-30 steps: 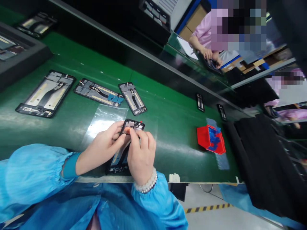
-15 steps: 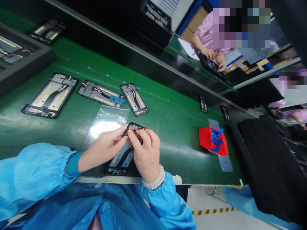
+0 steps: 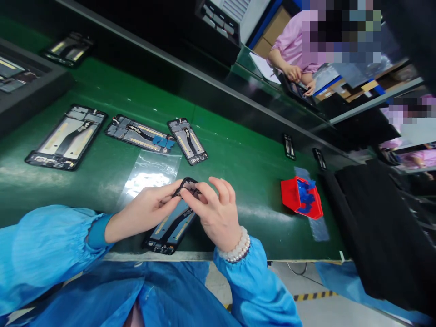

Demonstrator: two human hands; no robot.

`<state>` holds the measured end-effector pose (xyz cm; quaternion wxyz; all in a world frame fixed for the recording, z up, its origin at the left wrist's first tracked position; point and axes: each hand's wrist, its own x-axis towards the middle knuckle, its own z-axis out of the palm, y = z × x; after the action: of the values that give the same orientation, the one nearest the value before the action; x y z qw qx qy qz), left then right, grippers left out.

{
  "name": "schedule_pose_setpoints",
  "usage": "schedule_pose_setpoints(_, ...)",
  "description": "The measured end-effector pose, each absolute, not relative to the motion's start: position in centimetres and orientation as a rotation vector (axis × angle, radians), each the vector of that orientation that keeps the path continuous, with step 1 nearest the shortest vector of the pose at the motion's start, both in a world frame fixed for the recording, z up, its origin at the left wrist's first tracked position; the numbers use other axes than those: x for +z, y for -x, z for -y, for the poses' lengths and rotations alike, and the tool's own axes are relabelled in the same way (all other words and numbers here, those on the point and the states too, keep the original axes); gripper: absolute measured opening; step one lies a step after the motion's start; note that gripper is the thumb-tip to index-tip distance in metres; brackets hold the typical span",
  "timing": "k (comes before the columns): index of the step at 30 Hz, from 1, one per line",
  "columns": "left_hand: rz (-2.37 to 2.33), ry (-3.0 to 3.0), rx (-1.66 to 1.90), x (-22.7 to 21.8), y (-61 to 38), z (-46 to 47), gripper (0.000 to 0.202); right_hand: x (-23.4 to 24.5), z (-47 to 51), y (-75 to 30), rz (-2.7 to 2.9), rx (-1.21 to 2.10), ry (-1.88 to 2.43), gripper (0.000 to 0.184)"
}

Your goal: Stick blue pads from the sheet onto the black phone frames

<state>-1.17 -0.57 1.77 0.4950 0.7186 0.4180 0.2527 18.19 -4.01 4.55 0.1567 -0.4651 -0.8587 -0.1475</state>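
Note:
An opened phone, with a dark ribbon cable down its blue-grey inside, is tilted at the near edge of the green table. My left hand grips its upper left edge between thumb and fingers. At the phone's top end, the thumb and index finger of my right hand press on its inside and right rim, while the other fingers are lifted. Whether a small part lies under those fingertips is hidden. Beyond my hands lie more opened phones, one on the left, one with blue tape and one in the middle.
To the right stands a red bin of blue pieces on a clear strip. A clear plastic sheet lies beyond my left hand. A dark tray is at far left, black material at right. Across the bench, a person in pink handles a device.
My right hand has shifted slightly right and its outer fingers have lifted, showing more of the phone. My left hand keeps its grip. The view has shifted a little.

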Motion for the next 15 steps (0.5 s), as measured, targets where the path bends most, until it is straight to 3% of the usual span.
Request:
schedule_pose_setpoints(7,-0.954,-1.352,0.728,1.7,0.7,0.0,0.049,5.0,4.8,-18.9,2.112,0.081,1.378,0.036)
schedule_pose_setpoints(11,-0.96,-1.124,0.834,2.9,0.7,-1.0,0.049,3.4,6.4,-18.5,1.761,0.979,1.507,0.046)
schedule_pose_setpoints(13,-0.971,-1.09,0.86,3.2,0.8,-1.5,0.044,2.3,7.0,-18.1,1.67,1.418,1.481,0.037)
schedule_pose_setpoints(15,-1.023,-1.088,0.892,3.3,0.9,-1.9,0.037,1.8,7.1,-17.8,1.631,1.584,1.526,0.025)
